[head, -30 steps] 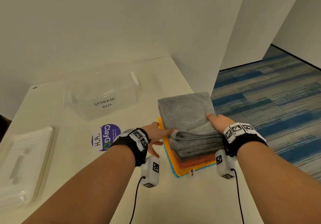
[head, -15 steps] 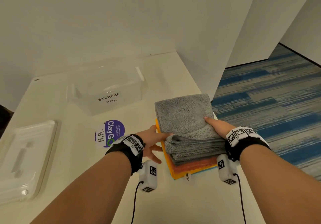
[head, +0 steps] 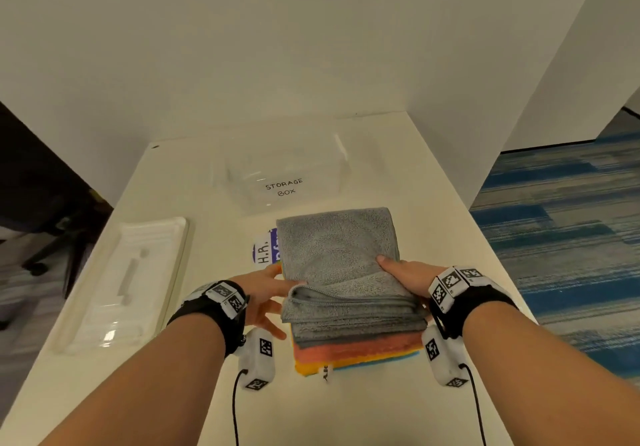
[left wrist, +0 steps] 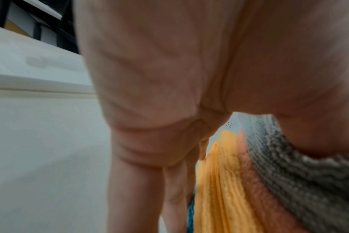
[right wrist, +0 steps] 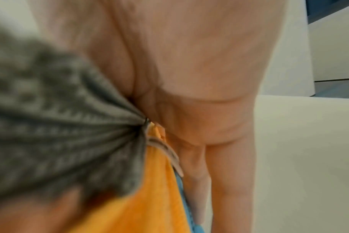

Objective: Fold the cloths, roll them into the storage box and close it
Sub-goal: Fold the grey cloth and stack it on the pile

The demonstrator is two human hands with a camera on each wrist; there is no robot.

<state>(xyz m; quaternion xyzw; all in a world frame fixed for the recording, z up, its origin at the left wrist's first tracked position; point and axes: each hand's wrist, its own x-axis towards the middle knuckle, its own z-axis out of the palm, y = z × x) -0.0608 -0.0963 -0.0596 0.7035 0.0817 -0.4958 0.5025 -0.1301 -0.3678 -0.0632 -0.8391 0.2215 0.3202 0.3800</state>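
Note:
A stack of folded cloths lies on the white table, a grey cloth (head: 336,248) on top, then a salmon one (head: 356,352), a yellow one (head: 311,367) and a blue edge at the bottom. My left hand (head: 277,293) holds the stack's left side, thumb on the grey corner and fingers spread down the side. My right hand (head: 401,272) grips the right side with its thumb on top and its fingers hidden. The wrist views show each thumb pressed into the grey cloth (left wrist: 299,173) (right wrist: 60,126). The clear storage box (head: 284,187) stands open just behind.
The box's white lid (head: 124,283) lies flat at the table's left. A purple and white sticker (head: 265,248) shows partly under the stack's left edge. White walls close the back and right; the table's right edge drops to blue carpet (head: 554,237).
The stack has shifted left between my hands and now covers part of the sticker. My view has swung so the box sits straight ahead.

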